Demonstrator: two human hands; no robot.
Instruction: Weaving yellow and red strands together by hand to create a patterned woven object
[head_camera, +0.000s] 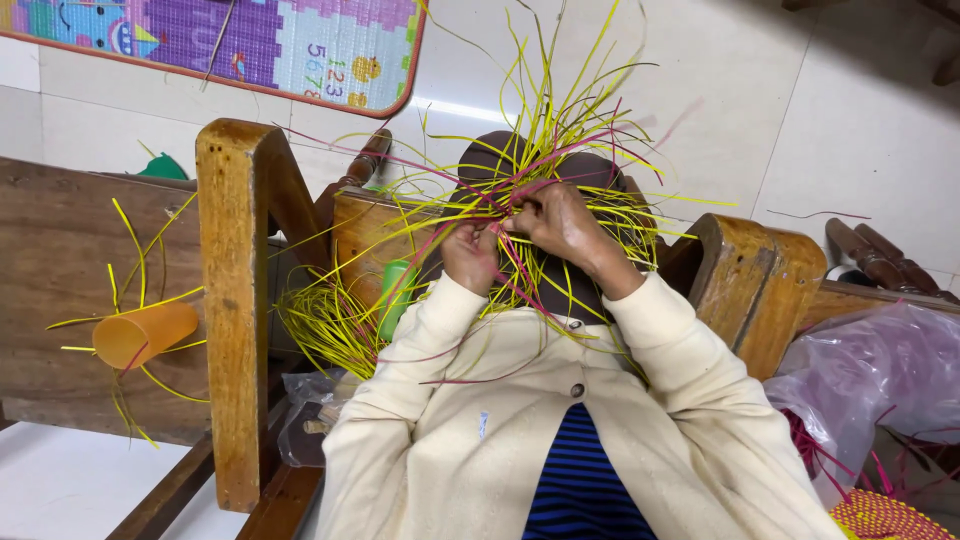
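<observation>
In the head view, you had both hands up on a dark rounded form (520, 160) that sat between the wooden frame (232, 300) and a wooden block (760, 280). Your left hand (470, 258) was curled, its fingers pinching the strips (560, 120) where yellow and pink ones crossed. Your right hand (562, 225) lay just beside it, touching it, with the fingers bent down and pressed together on the same knot of strips. I could not tell exactly which strip each fingertip held.

The strips were draped over the form and fanned out from under your hands in all directions, up past the top of the form and down over your cream sleeves. By my reading, the weave was at an early stage. Only a small tight patch showed around your fingers, and nearly all the strip length stood loose and unwoven.

A loose bundle of yellow strips (325, 325) lay to your left beside a green tube (397, 295). Farther left, an orange cup (145, 333) lay on its side against the wooden surface (60, 250) with a few yellow strips around it. To your right sat a clear plastic bag (880, 370) with pink strips near it. At the lower right corner was a piece of yellow and red woven work (885, 518), well apart from your hands. A colourful play mat (300, 45) lay on the tiled floor beyond.
</observation>
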